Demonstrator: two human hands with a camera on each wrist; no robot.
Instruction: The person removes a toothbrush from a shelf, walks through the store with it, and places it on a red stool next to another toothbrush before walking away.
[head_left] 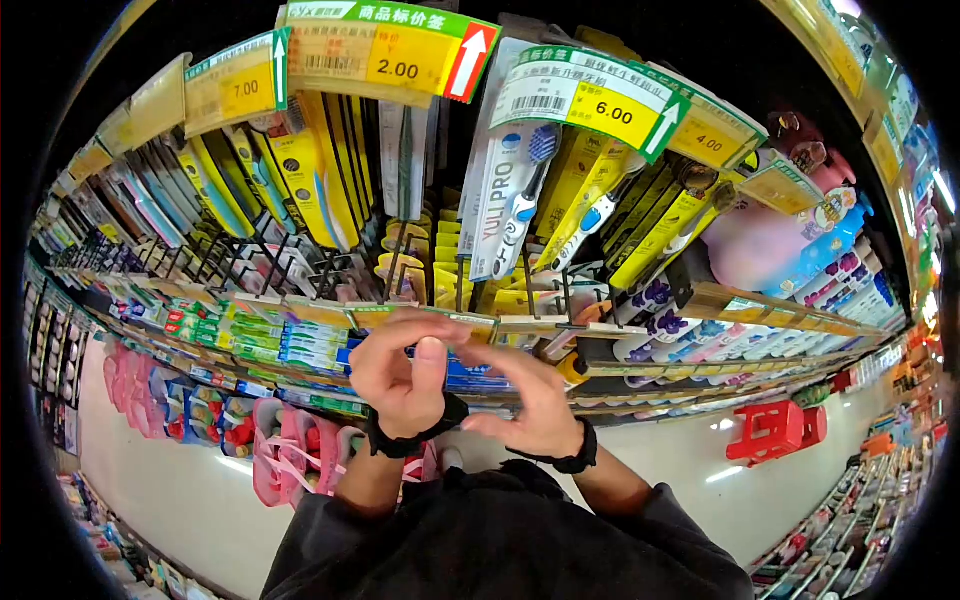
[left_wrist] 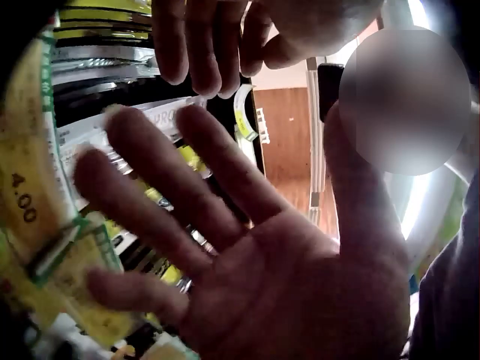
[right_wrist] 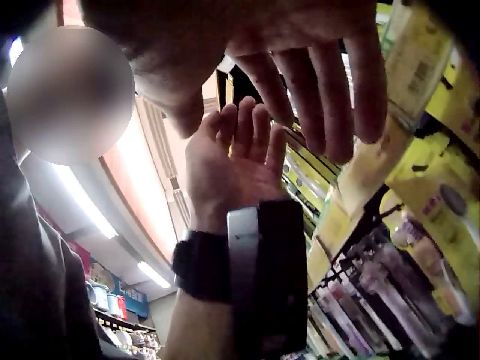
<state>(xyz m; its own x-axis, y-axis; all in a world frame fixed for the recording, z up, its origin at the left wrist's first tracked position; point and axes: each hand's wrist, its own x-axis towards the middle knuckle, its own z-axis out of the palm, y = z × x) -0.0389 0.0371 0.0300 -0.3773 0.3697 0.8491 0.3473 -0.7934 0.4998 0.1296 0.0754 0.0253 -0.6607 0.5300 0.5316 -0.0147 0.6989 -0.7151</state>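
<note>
My left hand (head_left: 405, 375) is raised before the shelf, its thumb pointing up and fingers bent loosely over toward the right. Close beside it is my right hand (head_left: 535, 405), fingers reaching left toward the left hand. In the left wrist view the left palm (left_wrist: 262, 292) faces the camera with spread fingers and holds nothing. The right wrist view shows the right hand (right_wrist: 315, 82) with fingers extended and nothing in them. Each wrist wears a black band (head_left: 580, 455). Nearest ahead hangs a packaged toothbrush (head_left: 505, 205) on the rack.
Price tags (head_left: 395, 68) stick out above rows of hanging toothbrushes. Toothpaste boxes (head_left: 250, 330) fill a lower shelf. Pink bagged goods (head_left: 290, 450) hang at lower left. A red plastic stool (head_left: 765, 430) stands on the pale floor (head_left: 690, 465) at right.
</note>
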